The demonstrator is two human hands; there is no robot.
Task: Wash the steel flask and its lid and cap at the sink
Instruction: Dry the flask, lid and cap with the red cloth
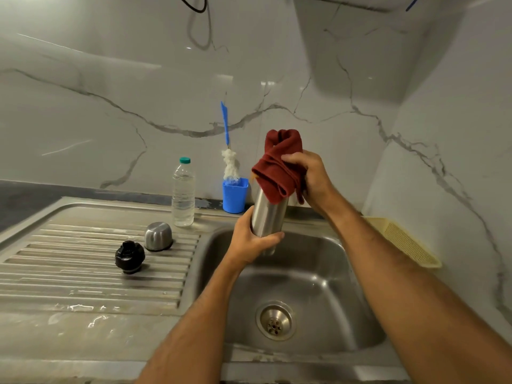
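Note:
The steel flask (267, 214) is held upright above the sink basin (318, 275). My left hand (249, 241) grips its lower end. My right hand (311, 176) holds a dark red cloth (278, 167) wrapped over the flask's top, which is hidden under it. On the ribbed draining board (83, 273) to the left lie the steel cap (158, 236), dome up, and the black lid (129, 256).
Against the marble wall stand a clear plastic water bottle (183, 193) with a green cap and a blue cup (235, 195) holding a blue-handled bottle brush (229, 159). A pale yellow basket (401, 241) sits right of the sink. The drain (274, 320) is in the basin floor.

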